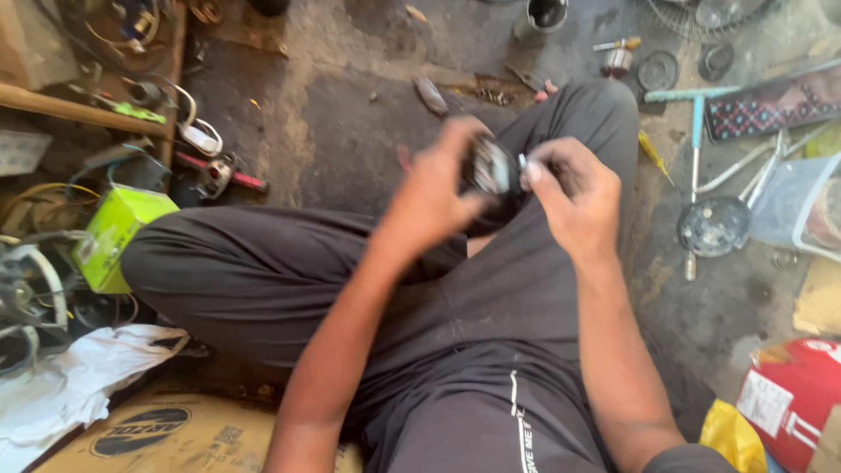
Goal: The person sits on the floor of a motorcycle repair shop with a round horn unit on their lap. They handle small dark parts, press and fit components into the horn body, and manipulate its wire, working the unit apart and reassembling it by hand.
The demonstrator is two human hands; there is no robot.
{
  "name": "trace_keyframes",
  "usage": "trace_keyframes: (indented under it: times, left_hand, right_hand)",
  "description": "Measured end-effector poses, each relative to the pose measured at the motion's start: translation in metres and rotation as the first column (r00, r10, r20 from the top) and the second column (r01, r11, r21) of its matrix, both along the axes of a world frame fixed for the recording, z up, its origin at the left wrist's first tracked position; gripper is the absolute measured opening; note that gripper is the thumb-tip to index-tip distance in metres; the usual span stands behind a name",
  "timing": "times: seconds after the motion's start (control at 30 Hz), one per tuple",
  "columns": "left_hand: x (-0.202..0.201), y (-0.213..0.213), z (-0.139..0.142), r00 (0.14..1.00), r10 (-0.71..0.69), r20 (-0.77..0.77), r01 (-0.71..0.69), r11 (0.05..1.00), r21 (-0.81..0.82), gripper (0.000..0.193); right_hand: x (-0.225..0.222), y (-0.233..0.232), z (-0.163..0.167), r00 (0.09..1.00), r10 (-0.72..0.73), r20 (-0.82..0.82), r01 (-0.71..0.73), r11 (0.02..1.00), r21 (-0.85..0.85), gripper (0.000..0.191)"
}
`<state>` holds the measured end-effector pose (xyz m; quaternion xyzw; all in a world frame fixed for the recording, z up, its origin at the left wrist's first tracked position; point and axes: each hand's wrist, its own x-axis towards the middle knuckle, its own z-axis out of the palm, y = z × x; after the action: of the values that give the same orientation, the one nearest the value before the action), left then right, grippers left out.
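**Both hands closed on a small round part over the lap**

Clasped around a small dark round part [492, 171] with a shiny metal face, the left hand [435, 194] has its fingers curled over the left side and thumb underneath. From the right, the right hand [574, 200] pinches at the part's edge, fingertips [532, 168] pressed together; motion blur hides exactly what they nip. The part sits just above the dark trousers [263, 280] of the seated person, near the middle of the view.

Containers: at 12 o'clock a metal cup [541, 17] stands on the concrete floor [350, 123], its inside too dark to tell. At 3 o'clock a clear plastic tub [793, 206] holds something round, cut off by the edge. At 9 o'clock lies a green box [112, 235], shut, among wires. At 4 o'clock a red canister [793, 398] lies on its side.
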<state>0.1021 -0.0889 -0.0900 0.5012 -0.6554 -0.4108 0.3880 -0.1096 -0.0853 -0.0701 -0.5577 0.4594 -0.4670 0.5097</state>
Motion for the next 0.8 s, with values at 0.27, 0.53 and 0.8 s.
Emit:
trace_keyframes:
  times: [0.27, 0.53, 0.8]
  left_hand:
    - [-0.064, 0.049, -0.008, 0.992, -0.124, 0.007, 0.124, 0.992, 0.022, 0.068]
    - [-0.068, 0.055, -0.017, 0.987, -0.143, 0.073, 0.152, 0.977, -0.147, 0.061]
    - [-0.065, 0.055, -0.014, 0.989, -0.142, 0.043, 0.147, 0.974, -0.172, 0.058]
  right_hand:
    - [-0.031, 0.056, 0.029, 0.726, -0.023, -0.688, -0.118, 0.981, -0.157, 0.013]
    - [-0.038, 0.061, 0.022, 0.703, -0.023, -0.711, -0.158, 0.970, -0.187, 0.015]
    - [-0.037, 0.057, 0.030, 0.622, 0.032, -0.782, -0.272, 0.946, -0.177, 0.014]
